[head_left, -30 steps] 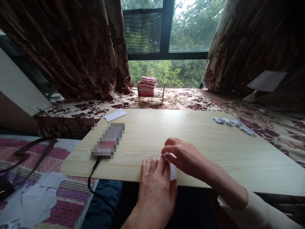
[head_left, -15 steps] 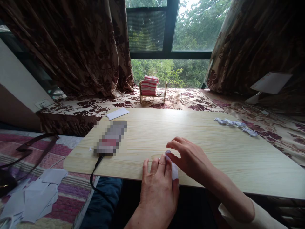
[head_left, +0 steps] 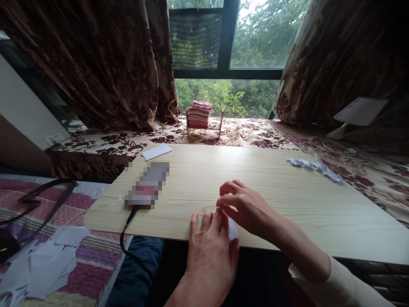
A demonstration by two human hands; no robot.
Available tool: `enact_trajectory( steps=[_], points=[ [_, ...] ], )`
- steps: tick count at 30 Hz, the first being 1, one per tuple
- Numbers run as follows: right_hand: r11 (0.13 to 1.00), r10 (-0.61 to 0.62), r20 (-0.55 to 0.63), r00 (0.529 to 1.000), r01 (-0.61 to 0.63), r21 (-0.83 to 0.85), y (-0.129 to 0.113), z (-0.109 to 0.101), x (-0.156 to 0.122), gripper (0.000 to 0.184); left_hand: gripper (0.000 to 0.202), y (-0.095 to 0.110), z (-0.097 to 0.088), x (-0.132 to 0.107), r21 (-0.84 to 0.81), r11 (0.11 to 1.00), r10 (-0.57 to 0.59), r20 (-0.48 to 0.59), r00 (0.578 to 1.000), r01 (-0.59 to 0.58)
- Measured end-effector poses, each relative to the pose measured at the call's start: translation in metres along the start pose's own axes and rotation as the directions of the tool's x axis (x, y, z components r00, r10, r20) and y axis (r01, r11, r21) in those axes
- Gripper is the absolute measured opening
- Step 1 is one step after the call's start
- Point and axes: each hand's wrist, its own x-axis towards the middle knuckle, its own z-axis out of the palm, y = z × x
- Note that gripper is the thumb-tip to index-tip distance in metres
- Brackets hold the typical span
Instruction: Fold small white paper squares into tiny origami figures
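Note:
A small piece of white paper (head_left: 233,230) lies at the near edge of the wooden table, partly hidden under my hands. My left hand (head_left: 211,247) rests over it, palm down, fingers stretched out and slightly spread, pressing it to the tabletop. From the right, my right hand (head_left: 244,207) reaches in with curled fingers. Its thumb and index fingertip come together at the paper's far end, right beside my left fingertips. How much paper is between them is hard to see.
A folded white paper (head_left: 157,152) and a blurred-out device (head_left: 148,185) with a black strap lie on the left of the table (head_left: 268,170). Folded paper pieces (head_left: 315,166) line the right edge. Loose paper sheets (head_left: 47,264) cover the striped bedspread at lower left.
My right hand has shifted slightly left, and its thumb and index finger have closed at the paper's far end. The rolled-up end seen there before is now covered. My left hand stays in place.

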Motion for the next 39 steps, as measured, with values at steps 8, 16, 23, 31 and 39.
enact_trajectory(
  steps=[8,16,23,31,39],
  points=[
    [0.982,-0.091,-0.085,0.992,0.104,0.155,0.01,-0.013,0.016,0.017,0.043,-0.001,0.002,0.0,0.036,0.999,0.021,-0.035,0.999,-0.02],
    [0.971,0.214,-0.215,0.953,-0.184,0.152,0.003,-0.008,-0.009,0.014,0.041,-0.002,0.009,-0.003,0.048,0.998,0.041,-0.12,0.992,-0.035],
    [0.913,0.407,-0.156,0.9,-0.398,0.088,-0.005,0.019,-0.017,0.008,0.043,-0.002,0.008,-0.003,0.026,0.999,0.041,-0.112,0.993,-0.039],
    [0.97,0.242,-0.206,0.948,-0.241,0.031,-0.005,0.027,-0.023,0.015,0.043,-0.001,0.008,-0.002,-0.003,1.0,0.026,-0.087,0.996,-0.026],
    [0.988,0.152,-0.143,0.978,-0.152,0.009,-0.001,0.025,-0.028,0.016,0.043,-0.001,0.006,-0.002,-0.011,1.0,0.003,-0.075,0.997,-0.004]
  ],
)
